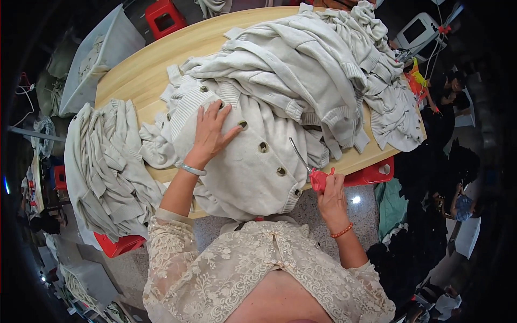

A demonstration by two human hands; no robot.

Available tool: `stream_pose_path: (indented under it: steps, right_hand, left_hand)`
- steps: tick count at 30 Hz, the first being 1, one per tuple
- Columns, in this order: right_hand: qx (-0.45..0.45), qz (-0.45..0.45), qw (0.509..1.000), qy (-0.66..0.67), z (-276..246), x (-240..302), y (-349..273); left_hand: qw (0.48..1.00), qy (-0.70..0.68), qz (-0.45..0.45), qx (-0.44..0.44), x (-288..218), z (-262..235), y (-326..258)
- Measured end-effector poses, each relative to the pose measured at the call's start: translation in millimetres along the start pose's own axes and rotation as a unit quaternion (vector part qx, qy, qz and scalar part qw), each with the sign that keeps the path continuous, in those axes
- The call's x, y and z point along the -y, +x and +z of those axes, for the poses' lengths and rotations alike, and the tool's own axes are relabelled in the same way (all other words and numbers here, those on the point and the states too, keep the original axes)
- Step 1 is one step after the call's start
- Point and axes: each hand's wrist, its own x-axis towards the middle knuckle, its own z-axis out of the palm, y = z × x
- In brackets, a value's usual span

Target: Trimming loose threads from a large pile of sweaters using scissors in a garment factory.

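An off-white knitted cardigan [231,156] with dark buttons and ribbed edges lies spread before me, its near part hanging over the table's front edge. My left hand [211,132] rests on its upper part beside the button band, fingers spread and holding nothing. One button [243,124] shows by that thumb. To the right of the cardigan, my right hand [333,202] is closed around the red handle of a tool [319,177] with a thin, curved metal end. That end points up and left, close to the button band; whether it touches the knit I cannot tell.
A heap of similar knitwear [291,70] covers the far right of the wooden table [137,67]. More pieces [107,167] are piled at left. Red stools [371,172] stand around it, and a white bin [89,64] is at far left. Another person [449,89] is at far right.
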Motion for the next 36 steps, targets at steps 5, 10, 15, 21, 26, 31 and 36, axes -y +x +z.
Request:
stream_pose_path:
  steps: [5, 10, 15, 21, 26, 31, 36]
  right_hand:
    - [-0.030, 0.027, 0.999, 0.003, 0, 3, 11]
    - [0.048, 0.044, 0.986, 0.156, -9, 13, 20]
    - [-0.009, -0.168, 0.975, 0.146, -10, 43, 46]
    - [0.162, -0.098, 0.975, 0.113, -15, 72, 73]
    - [0.188, -0.133, 0.972, 0.055, -12, 110, 115]
    - [0.169, -0.153, 0.971, 0.065, 1, 142, 158]
    - [0.222, -0.148, 0.962, 0.059, -11, 116, 128]
  left_hand:
    - [0.994, 0.067, -0.084, -0.032, 34, -6, -5]
    - [0.953, 0.101, -0.280, -0.053, 55, -12, -18]
    - [0.999, 0.004, -0.016, -0.041, 13, -14, -4]
    - [0.998, 0.019, 0.021, -0.060, 12, 7, -8]
    - [0.998, 0.019, 0.009, -0.064, 15, 12, -10]
    - [0.998, 0.017, 0.013, -0.066, 14, 11, -11]
    - [0.997, 0.017, 0.008, -0.074, 12, 10, -10]
